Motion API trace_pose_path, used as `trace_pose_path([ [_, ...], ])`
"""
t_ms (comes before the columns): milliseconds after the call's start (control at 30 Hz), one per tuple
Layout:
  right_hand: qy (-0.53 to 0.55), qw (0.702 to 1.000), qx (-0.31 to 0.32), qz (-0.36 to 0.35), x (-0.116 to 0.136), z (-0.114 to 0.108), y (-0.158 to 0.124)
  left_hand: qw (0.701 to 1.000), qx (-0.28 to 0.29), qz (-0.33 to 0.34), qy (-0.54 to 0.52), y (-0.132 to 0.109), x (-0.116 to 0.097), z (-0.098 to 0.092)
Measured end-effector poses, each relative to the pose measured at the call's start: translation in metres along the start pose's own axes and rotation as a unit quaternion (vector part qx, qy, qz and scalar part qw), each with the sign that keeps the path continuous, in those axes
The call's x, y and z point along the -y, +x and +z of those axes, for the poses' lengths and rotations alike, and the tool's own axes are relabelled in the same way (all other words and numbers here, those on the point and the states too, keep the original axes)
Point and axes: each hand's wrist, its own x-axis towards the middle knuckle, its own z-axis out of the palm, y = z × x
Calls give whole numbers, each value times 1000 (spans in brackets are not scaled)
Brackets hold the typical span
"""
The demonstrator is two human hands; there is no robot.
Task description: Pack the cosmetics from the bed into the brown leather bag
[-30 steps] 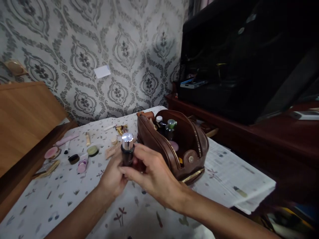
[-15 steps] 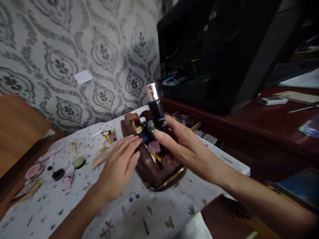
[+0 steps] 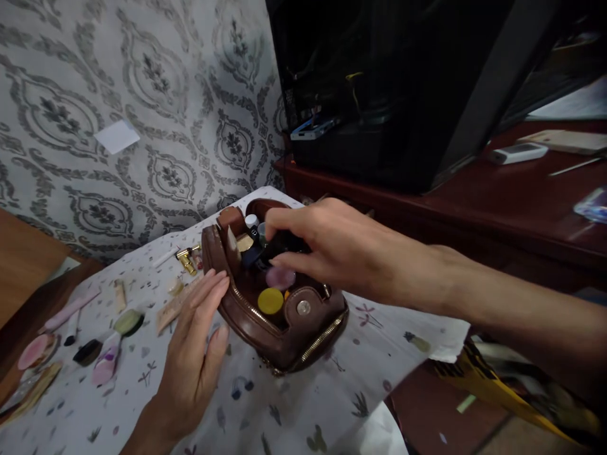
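A brown leather bag (image 3: 256, 344) with gold zips stands unzipped on the patterned cloth. Inside it are a yellow round lid (image 3: 270, 301), a pinkish round item (image 3: 280, 278), a white-capped dark bottle (image 3: 251, 221) and other small items. My right hand (image 3: 327, 243) reaches over the bag's opening, thumb and fingers around a black bottle (image 3: 288, 242) that is mostly hidden by the hand and lies low among the contents. My left hand (image 3: 196, 354) is open, fingers stretched, with the fingertips against the bag's left side.
Left on the cloth lie a beige tube (image 3: 173, 309), a gold item (image 3: 188, 260), a green round container (image 3: 128, 322), a purple-pink tube (image 3: 107, 360) and a pink compact (image 3: 36, 351). A large dark screen (image 3: 379, 101) stands on the red-brown desk (image 3: 531, 208) at right.
My right hand has lowered the black bottle, held upright before, down into the bag and turned over it. My left hand has shifted down and left along the bag's side.
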Motion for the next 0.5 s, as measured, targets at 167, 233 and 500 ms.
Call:
trace_pose_path([
  [167, -50, 996, 64, -47, 11, 12, 31, 1000, -4, 8, 2, 0, 0, 2],
  [233, -61, 993, 80, -65, 13, 22, 43, 1000, -4, 10, 3, 0, 0, 2],
  [500, -94, 985, 131, -68, 17, 52, 70, 1000, -10, 8, 3, -1, 3, 6],
])
